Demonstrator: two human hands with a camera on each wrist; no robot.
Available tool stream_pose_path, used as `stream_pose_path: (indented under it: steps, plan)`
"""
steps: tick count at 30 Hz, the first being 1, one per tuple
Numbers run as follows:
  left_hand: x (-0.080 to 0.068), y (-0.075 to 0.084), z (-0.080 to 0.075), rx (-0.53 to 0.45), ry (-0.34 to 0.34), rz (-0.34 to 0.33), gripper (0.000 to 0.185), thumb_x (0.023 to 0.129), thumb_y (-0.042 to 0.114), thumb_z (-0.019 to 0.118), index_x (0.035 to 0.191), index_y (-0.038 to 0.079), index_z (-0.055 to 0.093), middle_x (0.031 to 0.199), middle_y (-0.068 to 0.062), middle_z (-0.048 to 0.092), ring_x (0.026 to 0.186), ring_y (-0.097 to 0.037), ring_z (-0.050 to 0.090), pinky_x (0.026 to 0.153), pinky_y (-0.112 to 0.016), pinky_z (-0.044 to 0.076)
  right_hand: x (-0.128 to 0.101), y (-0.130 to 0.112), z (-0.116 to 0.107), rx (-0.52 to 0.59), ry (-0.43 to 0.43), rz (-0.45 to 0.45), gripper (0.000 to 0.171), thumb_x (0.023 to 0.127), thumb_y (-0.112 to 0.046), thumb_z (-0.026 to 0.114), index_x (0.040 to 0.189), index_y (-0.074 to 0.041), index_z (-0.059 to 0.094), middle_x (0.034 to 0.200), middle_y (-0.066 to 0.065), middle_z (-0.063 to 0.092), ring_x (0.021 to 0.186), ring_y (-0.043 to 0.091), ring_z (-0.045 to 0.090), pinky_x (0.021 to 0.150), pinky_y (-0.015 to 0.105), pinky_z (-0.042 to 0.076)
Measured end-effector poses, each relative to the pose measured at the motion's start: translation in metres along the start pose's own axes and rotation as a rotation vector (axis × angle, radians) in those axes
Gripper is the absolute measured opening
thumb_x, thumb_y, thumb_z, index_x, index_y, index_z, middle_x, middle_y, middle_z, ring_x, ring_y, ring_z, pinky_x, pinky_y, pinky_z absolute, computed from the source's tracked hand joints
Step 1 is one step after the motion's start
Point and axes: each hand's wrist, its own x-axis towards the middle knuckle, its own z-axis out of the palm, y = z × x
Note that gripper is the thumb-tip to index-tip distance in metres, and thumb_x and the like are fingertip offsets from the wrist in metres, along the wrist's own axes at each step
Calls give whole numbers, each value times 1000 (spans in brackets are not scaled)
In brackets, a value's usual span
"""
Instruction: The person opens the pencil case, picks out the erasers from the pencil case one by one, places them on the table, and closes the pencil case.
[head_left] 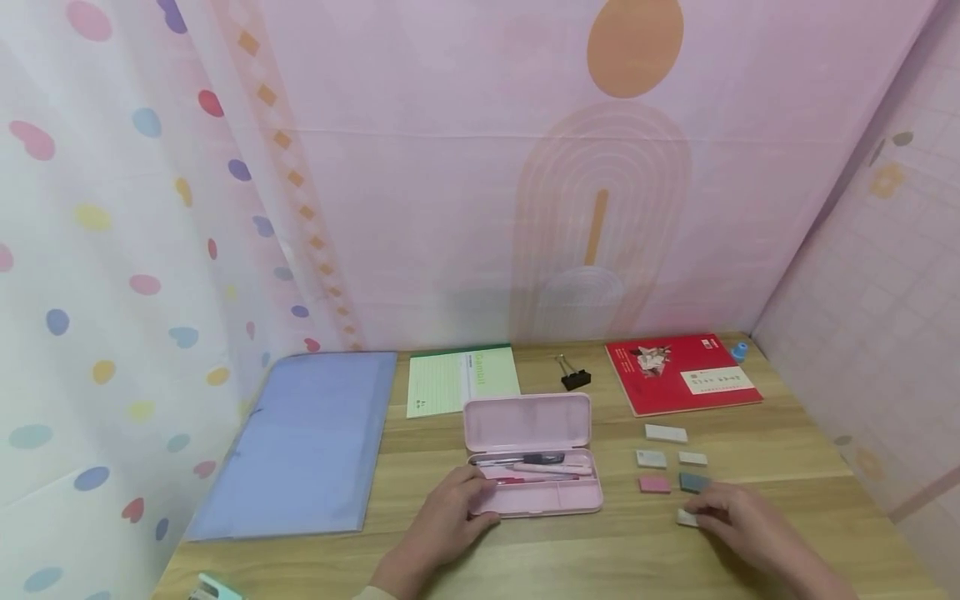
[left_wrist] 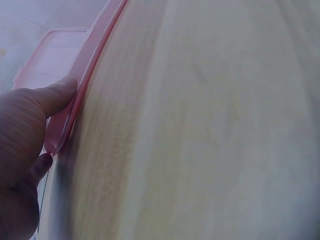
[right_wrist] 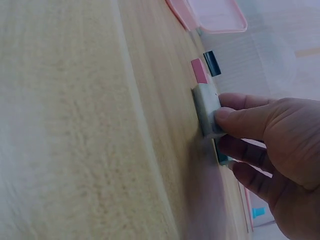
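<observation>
An open pink pencil case (head_left: 534,506) lies on the table with its lid raised. Several pens (head_left: 538,459) are in its rear compartment; the front compartments look bare. My left hand (head_left: 447,515) grips the case's left end, its thumb by the front corner; in the left wrist view that hand (left_wrist: 25,132) has a finger over the pink rim. With thumb and fingers my right hand (head_left: 738,518) pinches a whitish eraser (right_wrist: 205,107), low over the table. Beyond it lie a pink eraser (head_left: 654,485), a dark blue-green eraser (head_left: 693,482) and several white erasers (head_left: 666,433).
A red booklet (head_left: 675,385) and a small blue item (head_left: 739,352) lie at the back right. Behind the case are a black binder clip (head_left: 576,380) and a green notebook (head_left: 442,383). A blue folder (head_left: 307,450) covers the left, with a mint-coloured item (head_left: 217,586) near the front edge.
</observation>
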Motion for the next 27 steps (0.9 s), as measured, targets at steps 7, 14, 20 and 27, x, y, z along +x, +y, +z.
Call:
stream_pose_path:
  steps: [7,14,20,27]
  plan:
    - [1,1,-1,-17,-18,-26,42,78,32,79,111,8,70,110,5,58,102,-10,55,92,-31,50,1,1,6,-40,11,13,19,80,-15,77,94,-27,74,83,-20,61,72,-3,51,63,20,50]
    - [1,1,0,-17,-22,-25,40,79,30,79,111,7,70,109,5,58,100,-10,54,91,-30,50,2,1,8,-50,0,60,20,80,-15,77,94,-29,74,86,-20,63,76,-2,53,67,22,51]
    - [-1,4,0,15,-5,-15,45,79,32,79,115,8,67,113,2,59,105,-12,55,94,-32,50,2,-2,5,51,2,106,19,80,-22,77,98,-28,73,92,-16,64,81,4,56,73,27,55]
    - [10,10,-19,76,36,-54,59,80,37,76,130,11,58,132,-6,53,120,-22,51,102,-40,45,24,-27,-7,67,165,58,35,83,-31,76,116,-18,70,109,-5,66,96,14,59,84,40,55]
